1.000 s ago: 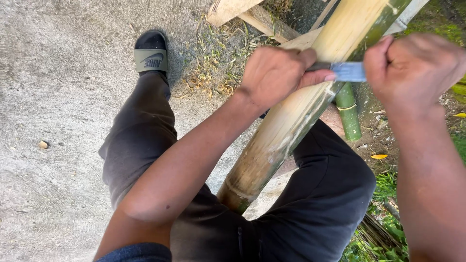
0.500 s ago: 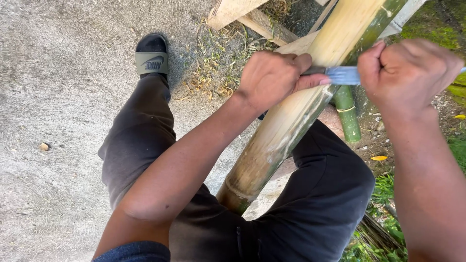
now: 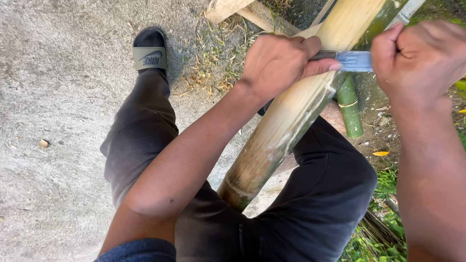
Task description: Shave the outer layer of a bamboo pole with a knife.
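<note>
Scraping goes cleanest if both hands, left hand point(image 3: 279, 60) and right hand point(image 3: 422, 58), fingers clamped on either end of the blade point(image 3: 353, 60), keep it flat across the bamboo pole point(image 3: 286, 126) propped between the person's knees.

Both hands, left hand point(image 3: 279, 63) and right hand point(image 3: 420, 60), grip blade point(image 3: 354, 60) across bamboo pole point(image 3: 286, 126).
</note>
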